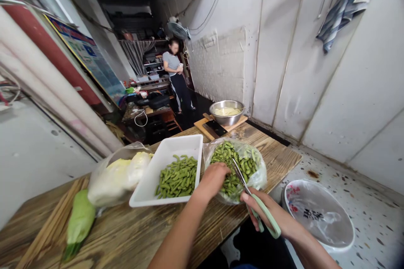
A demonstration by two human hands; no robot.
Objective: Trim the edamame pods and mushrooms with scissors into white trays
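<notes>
Green soybean pods (233, 155) fill a clear plastic bag (261, 172) on the wooden table. My left hand (216, 178) is at the bag's left side, its fingertips bent in among the pods; what they pinch, if anything, is hidden. In my right hand (263, 208) are scissors (268, 218) with pale green handles. Their slightly parted blades point up and left over the bag, close to my left fingertips. Left of the bag, a white plastic tray (142, 189) holds more soybean pods (179, 178).
Left on the table (126, 239) lie bagged cabbages (118, 176), a green squash (80, 216) and wooden sticks (52, 225). Behind, a steel bowl (227, 113) stands on a board beside a cleaver (215, 128). A lined bin (318, 214) is at right. A person (173, 67) stands farther back.
</notes>
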